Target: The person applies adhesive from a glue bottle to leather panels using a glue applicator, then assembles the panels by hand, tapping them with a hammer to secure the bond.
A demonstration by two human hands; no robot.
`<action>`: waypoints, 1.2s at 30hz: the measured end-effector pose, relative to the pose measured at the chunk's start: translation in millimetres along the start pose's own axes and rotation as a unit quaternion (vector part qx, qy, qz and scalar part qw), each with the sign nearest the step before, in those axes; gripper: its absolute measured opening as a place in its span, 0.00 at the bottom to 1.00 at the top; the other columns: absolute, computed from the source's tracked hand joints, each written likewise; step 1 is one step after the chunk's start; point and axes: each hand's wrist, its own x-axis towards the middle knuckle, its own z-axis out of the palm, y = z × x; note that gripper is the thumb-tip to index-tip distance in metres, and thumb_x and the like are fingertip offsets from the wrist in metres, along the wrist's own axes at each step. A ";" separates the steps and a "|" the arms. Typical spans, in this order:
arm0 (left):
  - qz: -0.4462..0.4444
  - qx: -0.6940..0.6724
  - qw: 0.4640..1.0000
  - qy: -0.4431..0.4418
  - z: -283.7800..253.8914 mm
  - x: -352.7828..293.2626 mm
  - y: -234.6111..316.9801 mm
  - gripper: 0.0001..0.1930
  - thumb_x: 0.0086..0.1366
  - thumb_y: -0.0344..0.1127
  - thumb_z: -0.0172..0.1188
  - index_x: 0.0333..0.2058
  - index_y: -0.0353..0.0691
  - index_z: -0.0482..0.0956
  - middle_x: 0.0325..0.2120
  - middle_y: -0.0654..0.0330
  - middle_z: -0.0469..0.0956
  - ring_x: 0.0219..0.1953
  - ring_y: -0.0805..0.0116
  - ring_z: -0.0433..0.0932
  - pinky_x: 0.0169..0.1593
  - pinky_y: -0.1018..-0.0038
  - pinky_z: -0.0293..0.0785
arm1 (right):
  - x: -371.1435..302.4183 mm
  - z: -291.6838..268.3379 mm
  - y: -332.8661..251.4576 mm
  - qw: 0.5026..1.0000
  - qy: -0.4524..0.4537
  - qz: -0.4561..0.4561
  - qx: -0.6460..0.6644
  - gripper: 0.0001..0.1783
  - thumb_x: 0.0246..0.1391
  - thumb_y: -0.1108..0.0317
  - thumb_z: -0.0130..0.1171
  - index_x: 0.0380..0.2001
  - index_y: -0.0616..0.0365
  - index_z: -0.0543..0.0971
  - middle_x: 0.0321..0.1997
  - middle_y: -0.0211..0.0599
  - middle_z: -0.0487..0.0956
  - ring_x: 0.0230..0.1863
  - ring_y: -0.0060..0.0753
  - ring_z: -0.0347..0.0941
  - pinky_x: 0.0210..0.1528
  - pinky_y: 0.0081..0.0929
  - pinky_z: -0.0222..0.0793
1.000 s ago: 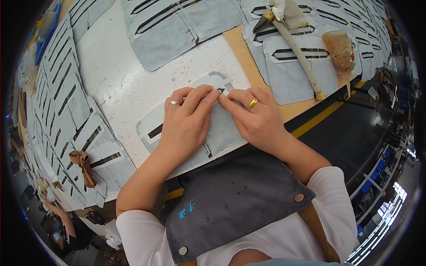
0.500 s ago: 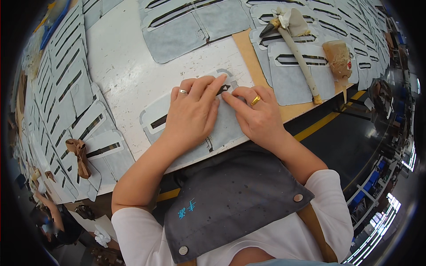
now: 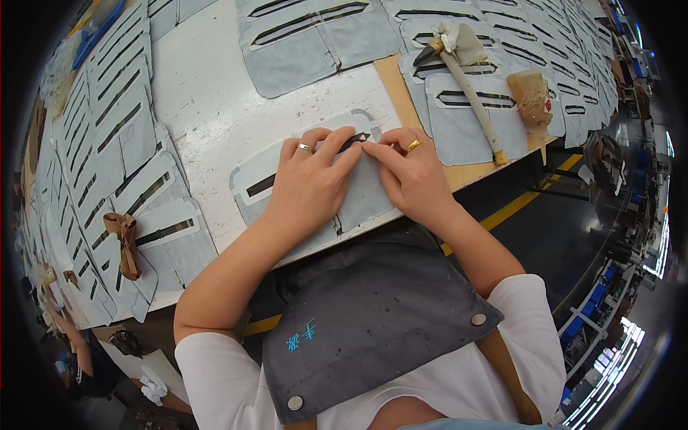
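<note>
A light grey panel (image 3: 362,197) with a white reinforcing strip around a long dark slot (image 3: 261,185) lies at the near edge of the white table. My left hand (image 3: 309,178) rests over its middle, fingers slightly bent and apart, pressing on the strip. Its thumb and forefinger tips lie beside the slot's right, pointed end (image 3: 362,137). At that same end, my right hand (image 3: 411,170) has thumb and forefinger pinched together, the other fingers curled. Whatever is between those tips is too small to make out. Both hands hide much of the slot.
A hammer-like tool (image 3: 469,100) with a pale handle lies across panels at right, beside a brownish wrapped lump (image 3: 529,100). Overlapping slotted panels (image 3: 118,147) cover the left side, with a brown bundle (image 3: 126,247) on them. More panels (image 3: 294,68) lie at the back.
My left fingers have bent and drawn back a little from the slot's end. The right fingertips have closed into a pinch there. The whole view has shifted slightly.
</note>
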 end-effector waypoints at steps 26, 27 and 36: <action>-0.355 -0.353 0.865 -0.021 -72.4 -69.0 -49.4 0.05 0.66 0.29 0.53 0.38 0.34 0.71 0.32 0.65 0.69 0.37 0.77 0.67 0.42 0.79 0.65 | 26.8 54.8 -69.5 0.978 -0.098 -0.165 0.086 0.27 0.39 0.79 0.59 0.49 0.60 0.77 0.44 0.33 0.72 0.41 0.37 0.69 0.45 0.33 0.69; -0.358 -0.354 0.864 -0.019 -71.4 -70.1 -48.0 0.05 0.66 0.29 0.53 0.38 0.34 0.71 0.32 0.65 0.69 0.37 0.77 0.67 0.42 0.79 0.65 | 27.0 55.0 -70.2 0.977 -0.100 -0.166 0.087 0.27 0.39 0.79 0.59 0.49 0.60 0.77 0.44 0.33 0.72 0.41 0.37 0.69 0.45 0.33 0.69; -0.351 -0.450 0.821 0.012 -71.4 -74.5 -51.3 0.05 0.66 0.27 0.53 0.40 0.35 0.70 0.36 0.64 0.71 0.40 0.76 0.68 0.45 0.79 0.65 | 32.2 55.0 -71.9 0.979 -0.110 -0.160 0.062 0.23 0.42 0.75 0.58 0.47 0.58 0.78 0.41 0.29 0.73 0.40 0.33 0.68 0.42 0.30 0.68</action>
